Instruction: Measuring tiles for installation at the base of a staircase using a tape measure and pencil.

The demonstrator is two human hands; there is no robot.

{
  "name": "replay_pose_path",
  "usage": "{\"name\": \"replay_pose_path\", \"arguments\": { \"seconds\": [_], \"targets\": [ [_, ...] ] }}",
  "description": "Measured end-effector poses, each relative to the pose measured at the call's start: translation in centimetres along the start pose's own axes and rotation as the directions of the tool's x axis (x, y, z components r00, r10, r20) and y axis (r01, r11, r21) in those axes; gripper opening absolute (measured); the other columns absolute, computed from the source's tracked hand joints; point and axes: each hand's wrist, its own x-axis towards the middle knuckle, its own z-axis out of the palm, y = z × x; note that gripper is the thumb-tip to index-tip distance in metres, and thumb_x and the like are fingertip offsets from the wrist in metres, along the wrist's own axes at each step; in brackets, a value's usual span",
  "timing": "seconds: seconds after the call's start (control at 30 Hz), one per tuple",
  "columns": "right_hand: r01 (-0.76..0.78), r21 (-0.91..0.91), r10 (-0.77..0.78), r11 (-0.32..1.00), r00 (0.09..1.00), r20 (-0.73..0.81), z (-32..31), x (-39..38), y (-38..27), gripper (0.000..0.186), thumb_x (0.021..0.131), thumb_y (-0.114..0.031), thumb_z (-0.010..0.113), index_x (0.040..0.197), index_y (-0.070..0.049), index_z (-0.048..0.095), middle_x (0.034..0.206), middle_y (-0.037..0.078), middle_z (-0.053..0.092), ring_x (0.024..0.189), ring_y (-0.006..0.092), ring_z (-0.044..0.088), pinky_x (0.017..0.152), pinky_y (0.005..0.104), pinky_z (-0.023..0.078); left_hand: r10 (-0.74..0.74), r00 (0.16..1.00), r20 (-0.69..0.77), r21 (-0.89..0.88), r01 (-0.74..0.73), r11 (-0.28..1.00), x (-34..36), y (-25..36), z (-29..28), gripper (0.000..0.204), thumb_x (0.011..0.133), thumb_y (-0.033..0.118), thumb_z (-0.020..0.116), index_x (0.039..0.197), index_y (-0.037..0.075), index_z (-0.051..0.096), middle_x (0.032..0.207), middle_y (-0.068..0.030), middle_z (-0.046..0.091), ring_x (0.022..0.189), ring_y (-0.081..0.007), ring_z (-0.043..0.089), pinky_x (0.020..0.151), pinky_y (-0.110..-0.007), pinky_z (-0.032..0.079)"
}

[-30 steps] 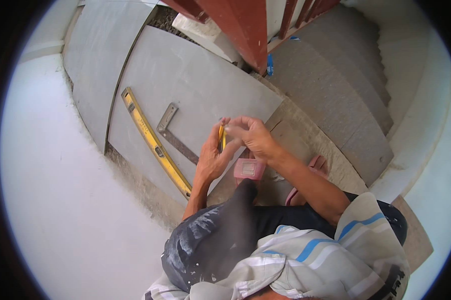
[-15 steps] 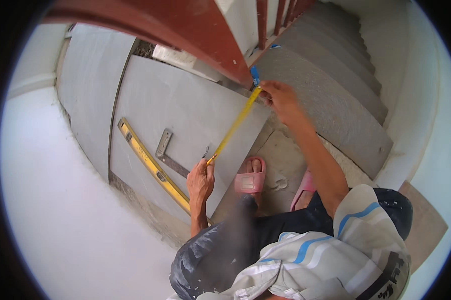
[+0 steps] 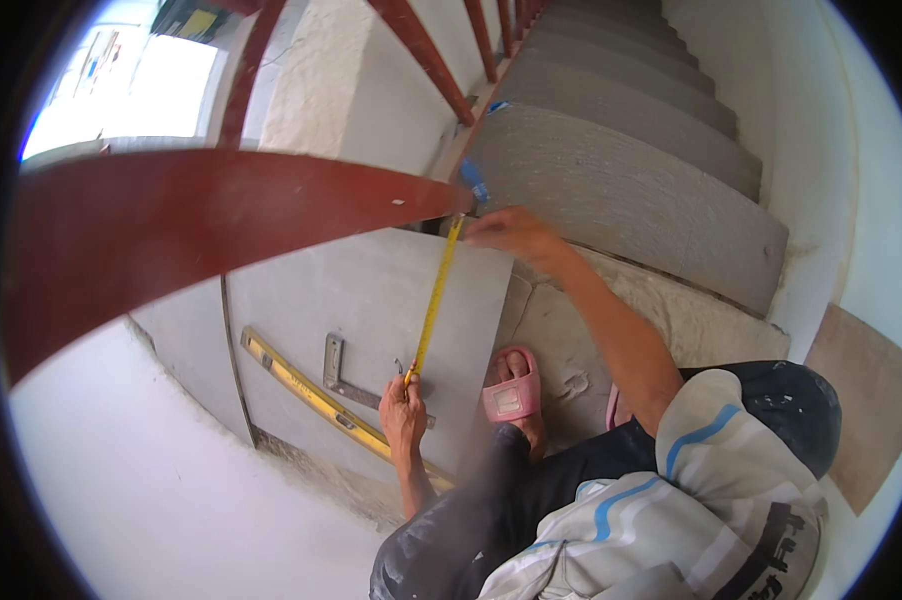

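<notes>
A yellow tape measure [image 3: 433,310] is drawn out over a grey slab [image 3: 301,270], its blade running from my left hand up to the foot of the red railing. Closed round its lower end, my left hand [image 3: 403,415] hides whatever part of it lies in the palm. My right hand [image 3: 521,238] is at the blade's far end, fingers bent toward it beside the railing; the fingertips are slightly blurred. On the slab, left of my left hand, lie a metal try square [image 3: 336,365] and a long yellow spirit level [image 3: 316,395].
A broad red handrail [image 3: 221,205] crosses above the slab, with red balusters [image 3: 421,55] beyond. Grey stairs [image 3: 621,150] lead away at the upper right. A blue object [image 3: 473,180] is by the railing's foot. A pink slipper [image 3: 512,388] is on my foot, beside the slab.
My view has shifted, so the handrail now sweeps across the left and more of the railing shows. My hands and the stretched tape keep much the same arrangement over the slab.
</notes>
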Motion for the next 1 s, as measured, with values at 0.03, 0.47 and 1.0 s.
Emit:
{"name": "replay_pose_path", "arguments": {
  "seconds": [0.03, 0.47, 1.0],
  "targets": [
    [0.03, 0.03, -0.031, 0.999, 0.999, 0.025, 0.0, 0.1, 0.1, 0.035, 0.081, -0.032, 0.08, 0.101, -0.004, 0.075, 0.097, 0.006, 0.071, 0.091, 0.0143, 0.063, 0.082, 0.03, 0.049, 0.026, 0.999, -0.038, -0.027, -0.027, 0.999, -0.1, 0.0, 0.2, 0.027, 0.098, 0.028, 0.056, 0.091, 0.003, 0.061, 0.083, -0.017, 0.059, 0.08, -0.0377, 0.057, 0.072, -0.046, 0.044],
    [0.062, 0.161, -0.083, 0.985, 0.988, 0.128, 1.8, 1.6, 1.5, 0.033, 0.086, -0.028, 0.075, 0.109, -0.003, 0.074, 0.096, 0.002, 0.071, 0.091, 0.0092, 0.062, 0.083, 0.0275, 0.049, 0.005, 0.998, -0.067, 0.049, -0.002, 0.999, -0.4, 0.5, 0.6, 0.025, 0.097, 0.028, 0.057, 0.091, 0.005, 0.066, 0.084, -0.0172, 0.059, 0.08, -0.0368, 0.057, 0.071, -0.045, 0.045],
    [0.029, -0.078, -0.031, 0.997, 0.999, -0.026, -2.8, 5.4, -3.5, 0.034, 0.087, -0.039, 0.07, 0.107, -0.011, 0.072, 0.109, 0.001, 0.069, 0.105, 0.0139, 0.058, 0.086, 0.0323, 0.043, -0.016, 1.0, -0.009, 0.027, 0.016, 1.0, 0.3, 0.4, 0.2, 0.028, 0.098, 0.028, 0.057, 0.088, 0.001, 0.061, 0.081, -0.0174, 0.056, 0.077, -0.0373, 0.057, 0.07, -0.045, 0.044]
  ]
}}
